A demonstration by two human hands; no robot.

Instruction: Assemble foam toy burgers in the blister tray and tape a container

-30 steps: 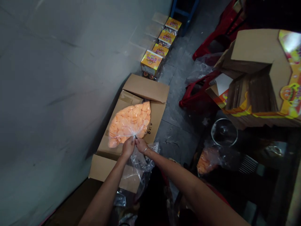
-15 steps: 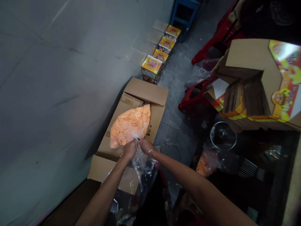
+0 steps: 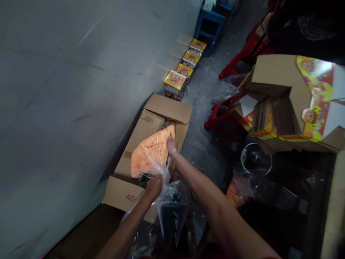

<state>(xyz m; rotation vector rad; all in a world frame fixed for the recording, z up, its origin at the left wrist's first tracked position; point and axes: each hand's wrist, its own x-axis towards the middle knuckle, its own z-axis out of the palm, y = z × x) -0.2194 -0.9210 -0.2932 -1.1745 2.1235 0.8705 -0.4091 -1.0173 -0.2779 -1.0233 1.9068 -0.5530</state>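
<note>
A clear plastic bag (image 3: 151,149) full of orange, rounded pieces rests in the open cardboard box (image 3: 137,135). My left hand (image 3: 155,187) is closed around the bag's gathered neck, and loose clear film hangs below it. Against the bag's right side is my right hand (image 3: 171,144), blurred and closed, with a small dark, thin tip showing above the fingers. What that small thing is, I cannot make out.
Yellow printed boxes (image 3: 174,81) stand in a row along the wall. At right, folded printed cartons (image 3: 280,108) are stacked near red stools (image 3: 223,111). A round clear rim (image 3: 256,158) and another bag of orange pieces (image 3: 238,189) lie below them. A blue stool (image 3: 210,27) stands at the back.
My hands have parted from the bag's neck: the right moved up along the bag's right side, while the left shifted slightly down with the neck. The bag has tilted and its film has spread.
</note>
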